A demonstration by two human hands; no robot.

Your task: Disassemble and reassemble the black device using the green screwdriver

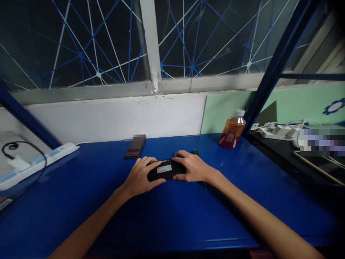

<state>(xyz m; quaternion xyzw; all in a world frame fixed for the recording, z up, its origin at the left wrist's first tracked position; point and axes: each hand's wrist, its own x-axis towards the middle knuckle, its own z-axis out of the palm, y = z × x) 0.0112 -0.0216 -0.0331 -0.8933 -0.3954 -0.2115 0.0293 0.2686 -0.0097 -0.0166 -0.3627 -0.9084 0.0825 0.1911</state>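
Between my two hands is a black, flat device with rounded ends and a pale label (164, 169) on its upper face; its exact kind does not show. My left hand (141, 174) grips its left end, thumb along the near edge and fingers over the far edge. At the right end, my right hand (190, 167) holds it the same way, fingers curled round it. Just beyond my right hand lies a dark screwdriver-like tool with a green part (195, 152), mostly hidden by the hand. A dark phone (135, 146) lies on the table beyond my left hand.
The blue table (107, 216) runs back to the wall. A bottle of amber drink (233, 129) with a white cap stands at the back right. A white power strip (40, 165) with a black cable lies at the left. Blue posts rise at both sides; cables (283, 131) lie on the right-hand table.
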